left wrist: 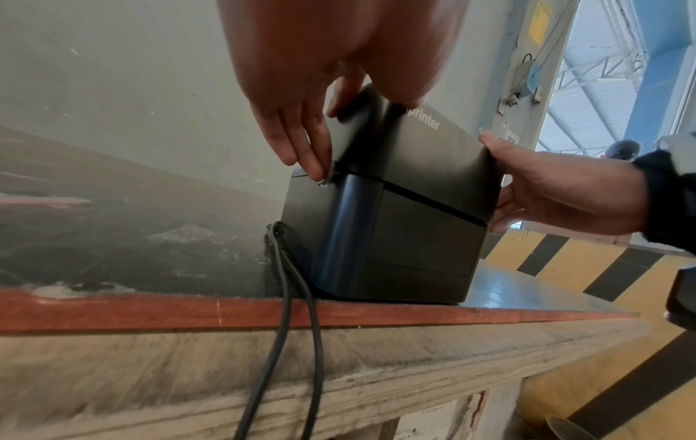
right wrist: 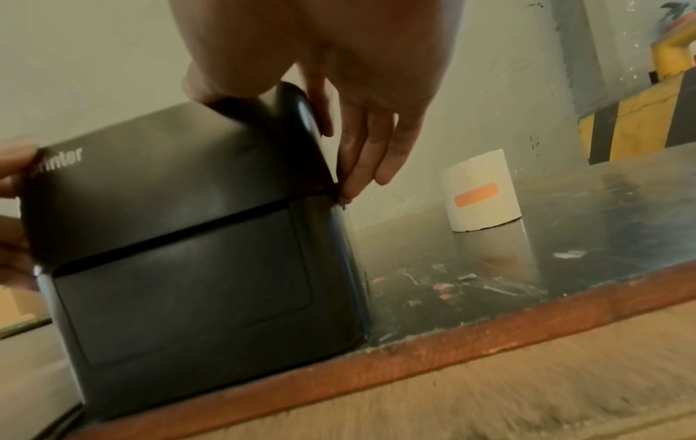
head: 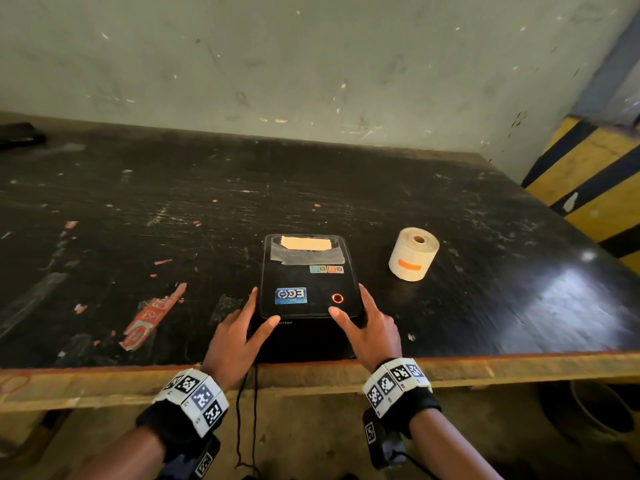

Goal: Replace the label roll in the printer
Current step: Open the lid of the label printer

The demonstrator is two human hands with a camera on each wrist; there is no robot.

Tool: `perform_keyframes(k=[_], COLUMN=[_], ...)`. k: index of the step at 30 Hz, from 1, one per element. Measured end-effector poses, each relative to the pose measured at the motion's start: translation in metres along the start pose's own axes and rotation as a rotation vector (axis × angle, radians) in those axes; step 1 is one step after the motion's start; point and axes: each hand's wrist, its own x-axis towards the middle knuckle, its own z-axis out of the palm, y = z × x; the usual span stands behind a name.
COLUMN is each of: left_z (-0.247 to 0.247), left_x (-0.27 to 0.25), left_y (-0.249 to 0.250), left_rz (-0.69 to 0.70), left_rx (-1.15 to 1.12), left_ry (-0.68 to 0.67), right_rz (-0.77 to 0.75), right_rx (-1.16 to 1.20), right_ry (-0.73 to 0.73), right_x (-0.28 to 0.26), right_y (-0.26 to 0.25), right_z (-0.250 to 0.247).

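Observation:
A black label printer stands at the table's near edge, its lid down, a red ring light lit and a paper strip at its far slot. My left hand grips the lid's near left corner, thumb on top, fingers down the side at the seam. My right hand holds the near right corner the same way, its fingers reaching the seam. A fresh beige label roll with an orange sticker stands upright to the right of the printer, untouched.
Two black cables hang from the printer over the table's red front edge. Torn red sticker scraps lie left of the printer. A yellow-black striped barrier stands at the right, a dark object at the far left.

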Motion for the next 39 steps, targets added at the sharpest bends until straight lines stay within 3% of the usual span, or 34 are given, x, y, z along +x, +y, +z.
perform_keyframes(k=[7, 18, 25, 30, 39], left_z=[-0.023, -0.048, -0.051, -0.054, -0.034], left_x=[0.011, 0.076, 0.127, 0.152, 0.151], left_y=[0.038, 0.081, 0.089, 0.09, 0.089], left_rz=[0.118, 0.27, 0.244, 0.172, 0.127], left_rx=[-0.043, 0.037, 0.115, 0.053, -0.035], left_ry=[0.152, 0.434, 0.381, 0.338, 0.328], right_rz=[-0.222, -0.562, -0.635, -0.644, -0.651], right_rx=[0.014, -0.152, -0.213, -0.184, 0.018], right_ry=[-0.02, 0.194, 0.145, 0.093, -0.157], right_x=[0.013, 0.078, 0.138, 0.169, 0.183], right_y=[-0.003, -0.033, -0.052, -0.051, -0.025], right_z=[-0.023, -0.049, -0.062, -0.062, -0.07])
